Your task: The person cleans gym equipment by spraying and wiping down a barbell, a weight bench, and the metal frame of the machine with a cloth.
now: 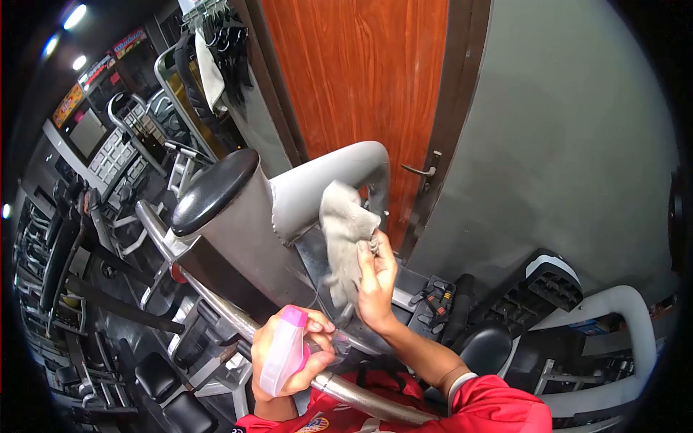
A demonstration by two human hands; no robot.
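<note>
One grey cloth is pinched in the fingers of the right hand and pressed against the bend of the gym machine's grey frame. The left hand is clenched around one pink spray bottle, just above the frame's chrome bar. One wooden door stands behind.

grey machine frame just above right hand; cloth draped on it, black pad up-left of left hand
</note>
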